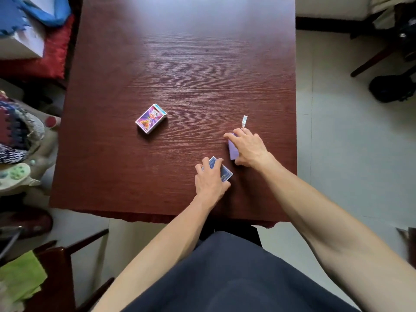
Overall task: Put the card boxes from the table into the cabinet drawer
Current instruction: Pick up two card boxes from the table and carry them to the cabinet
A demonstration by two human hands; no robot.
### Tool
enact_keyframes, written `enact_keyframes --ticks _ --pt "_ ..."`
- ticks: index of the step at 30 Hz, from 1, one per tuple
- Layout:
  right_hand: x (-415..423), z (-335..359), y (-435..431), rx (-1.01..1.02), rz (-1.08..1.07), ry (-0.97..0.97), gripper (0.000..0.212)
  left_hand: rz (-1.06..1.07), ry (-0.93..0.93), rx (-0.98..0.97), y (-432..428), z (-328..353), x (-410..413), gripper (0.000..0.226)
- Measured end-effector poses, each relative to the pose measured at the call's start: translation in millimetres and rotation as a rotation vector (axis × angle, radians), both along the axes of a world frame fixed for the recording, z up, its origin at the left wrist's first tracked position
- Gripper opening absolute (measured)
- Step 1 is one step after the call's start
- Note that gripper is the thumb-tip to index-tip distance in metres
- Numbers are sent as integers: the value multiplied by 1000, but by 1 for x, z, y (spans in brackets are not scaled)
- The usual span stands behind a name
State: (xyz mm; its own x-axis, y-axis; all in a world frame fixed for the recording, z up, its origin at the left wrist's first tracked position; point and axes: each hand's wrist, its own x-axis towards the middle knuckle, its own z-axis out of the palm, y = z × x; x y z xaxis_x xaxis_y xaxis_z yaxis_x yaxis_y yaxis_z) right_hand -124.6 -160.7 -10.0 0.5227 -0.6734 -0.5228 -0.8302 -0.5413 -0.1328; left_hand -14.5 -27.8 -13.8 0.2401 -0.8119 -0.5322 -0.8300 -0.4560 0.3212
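Note:
Three card boxes lie on the dark red wooden table (180,52). A purple box with a colourful picture (151,118) rests alone left of centre. My left hand (209,181) curls over a dark blue box (221,171) near the front edge, fingers on its far end. My right hand (248,147) grips a pale purple box (233,150) from above, thumb at its near end and fingers at its far end. Both boxes still touch the tabletop. No cabinet drawer is in view.
A small strip of clear wrapper (244,121) lies just beyond my right hand. Cushions and bags (27,37) crowd the left side, a chair with a green cloth (20,275) stands at lower left, and a dark bag (391,88) sits on the tiled floor at right.

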Motion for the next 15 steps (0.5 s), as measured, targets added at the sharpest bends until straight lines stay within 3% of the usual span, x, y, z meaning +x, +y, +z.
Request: enact_keyframes --ticks 3,7,12,15 --pt "-23 8 22 127 -252 -161 96 112 111 -18 15 5 16 74" --pt "-56 17 77 356 -809 -462 82 299 392 -29 49 16 39 70" --pt "-82 17 163 610 -1408 -794 59 511 709 155 98 31 65 70" --pt "-98 15 209 666 -1596 -894 69 634 890 289 121 35 75 64"
